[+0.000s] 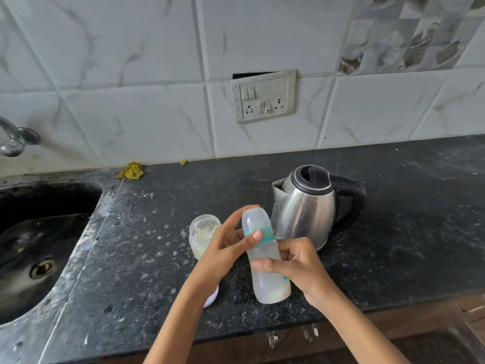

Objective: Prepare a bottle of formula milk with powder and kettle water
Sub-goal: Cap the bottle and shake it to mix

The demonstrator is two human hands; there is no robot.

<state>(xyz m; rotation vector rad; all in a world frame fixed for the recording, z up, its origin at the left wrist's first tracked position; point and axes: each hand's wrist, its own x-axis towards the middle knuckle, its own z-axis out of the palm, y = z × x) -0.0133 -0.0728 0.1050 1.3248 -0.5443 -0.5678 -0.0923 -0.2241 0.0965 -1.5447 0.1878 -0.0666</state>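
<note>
Holding capped, milky bottle (265, 256)

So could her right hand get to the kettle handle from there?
Probably yes, once free: the right hand grips the bottle, but the kettle stands just behind, its handle turned rightward with bare counter around it.

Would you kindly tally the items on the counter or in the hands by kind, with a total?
Feeding bottles: 1, gripped by left hand and right hand
Powder jars: 1
Kettles: 1
Yellow scrubbers: 1
Small yellow-green scraps: 1
Total: 5
</note>
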